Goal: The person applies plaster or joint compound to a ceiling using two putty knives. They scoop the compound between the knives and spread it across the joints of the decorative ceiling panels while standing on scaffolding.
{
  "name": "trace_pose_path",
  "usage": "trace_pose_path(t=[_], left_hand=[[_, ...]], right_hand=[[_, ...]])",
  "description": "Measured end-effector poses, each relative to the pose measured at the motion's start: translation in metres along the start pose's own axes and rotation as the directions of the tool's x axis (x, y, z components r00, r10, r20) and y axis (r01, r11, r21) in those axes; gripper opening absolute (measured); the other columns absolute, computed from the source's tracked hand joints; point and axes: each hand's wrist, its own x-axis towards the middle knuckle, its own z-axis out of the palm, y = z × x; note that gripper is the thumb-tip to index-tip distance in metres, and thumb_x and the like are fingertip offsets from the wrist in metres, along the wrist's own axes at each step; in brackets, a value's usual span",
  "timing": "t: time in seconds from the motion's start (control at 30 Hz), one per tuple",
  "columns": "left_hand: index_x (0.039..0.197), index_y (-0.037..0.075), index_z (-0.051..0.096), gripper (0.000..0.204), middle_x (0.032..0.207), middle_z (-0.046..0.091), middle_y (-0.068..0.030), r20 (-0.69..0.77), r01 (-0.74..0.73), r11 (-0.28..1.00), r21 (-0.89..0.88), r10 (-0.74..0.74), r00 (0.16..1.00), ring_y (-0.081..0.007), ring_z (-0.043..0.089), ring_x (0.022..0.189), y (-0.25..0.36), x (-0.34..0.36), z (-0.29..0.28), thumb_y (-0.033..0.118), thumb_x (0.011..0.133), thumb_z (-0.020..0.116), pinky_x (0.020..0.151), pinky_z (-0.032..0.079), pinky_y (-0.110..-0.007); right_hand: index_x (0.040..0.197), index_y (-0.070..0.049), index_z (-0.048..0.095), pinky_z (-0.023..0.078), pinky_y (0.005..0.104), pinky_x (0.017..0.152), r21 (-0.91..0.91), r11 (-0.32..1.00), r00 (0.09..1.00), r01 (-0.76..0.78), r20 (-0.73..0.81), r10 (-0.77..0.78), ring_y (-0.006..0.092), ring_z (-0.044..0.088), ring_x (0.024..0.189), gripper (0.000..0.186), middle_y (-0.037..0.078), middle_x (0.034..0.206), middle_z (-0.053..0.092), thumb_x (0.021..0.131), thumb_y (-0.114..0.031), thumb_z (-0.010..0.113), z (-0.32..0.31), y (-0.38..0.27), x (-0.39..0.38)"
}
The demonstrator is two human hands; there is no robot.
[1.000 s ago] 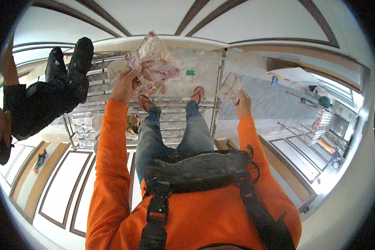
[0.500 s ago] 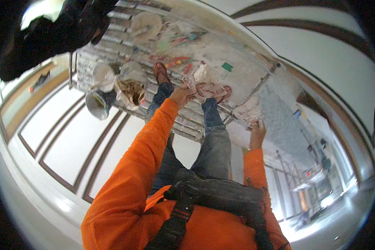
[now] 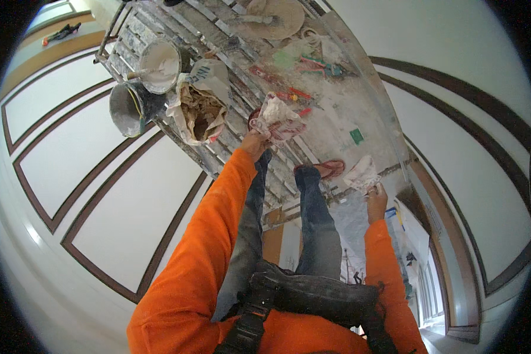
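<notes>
My left hand (image 3: 254,145) is closed on the near edge of a broad reddish plate smeared white (image 3: 284,130). On the plate sits a lump of white putty (image 3: 277,111). Off to the right, my right hand (image 3: 376,202) grips a putty knife (image 3: 361,173), its flared blade coated in white and pointing away from me. The two tools are apart. My fingers cover both handles, so their shape is hidden.
I stand on a slatted platform (image 3: 202,36) spattered with plaster. At its left are an open paper sack (image 3: 199,118), a bucket of white paste (image 3: 161,66) and a tilted grey bucket (image 3: 128,110). A round pan (image 3: 286,17) and scattered tools (image 3: 321,66) lie farther off.
My view has swung, bringing the buckets, sack and pan more fully into sight. My right hand with the putty knife appears slightly farther right. Both hands keep their holds.
</notes>
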Motion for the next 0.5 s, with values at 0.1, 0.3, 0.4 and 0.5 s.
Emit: trace_pose_path(t=[0.1,0.3,0.4,0.5], left_hand=[[0.122,0.003,0.059,0.028,0.111,0.068,-0.0091,0.076,-0.192,0.919,0.344,0.177,0.981,-0.0272,0.066,0.099,-0.006,0.061,-0.056,0.01,0.095,0.055,0.086,0.052,-0.044],[0.117,0.005,0.061,0.026,0.105,0.067,-0.0102,0.175,-0.218,0.275,0.936,0.175,0.969,-0.0272,0.066,0.093,0.0,0.188,-0.098,0.008,0.091,0.058,0.077,0.053,-0.04],[0.109,0.003,0.061,0.025,0.096,0.064,-0.0106,-0.131,0.067,0.979,0.192,-0.042,0.99,-0.0252,0.062,0.086,0.008,0.252,-0.107,0.006,0.085,0.063,0.071,0.049,-0.039],[0.097,-0.001,0.064,0.017,0.083,0.063,-0.0114,0.122,-0.32,0.807,0.496,0.3,0.946,-0.0258,0.061,0.079,0.03,0.283,-0.18,0.011,0.085,0.066,0.067,0.047,-0.04]], right_hand=[[0.112,0.003,0.06,0.053,0.0379,0.074,0.046,0.997,0.997,0.069,0.032,-0.071,0.027,0.063,0.086,0.029,0.016,0.097,0.065,0.089,-0.015,0.057,0.054,-0.037,0.028],[0.122,0.004,0.056,0.047,0.0432,0.092,-0.374,0.875,0.947,0.309,0.034,-0.32,0.0409,0.061,0.106,0.038,0.027,0.115,0.063,0.089,-0.015,0.06,0.125,-0.051,0.107],[0.123,0.004,0.055,0.047,0.0432,0.092,-0.294,0.913,0.953,0.284,-0.014,-0.301,0.0433,0.06,0.108,0.04,0.028,0.115,0.062,0.088,-0.015,0.061,0.166,-0.084,0.126],[0.126,0.002,0.054,0.047,0.0434,0.092,-0.268,0.881,0.916,0.391,0.202,-0.345,0.0438,0.059,0.108,0.04,0.028,0.115,0.063,0.088,-0.013,0.06,0.212,-0.125,0.15]])
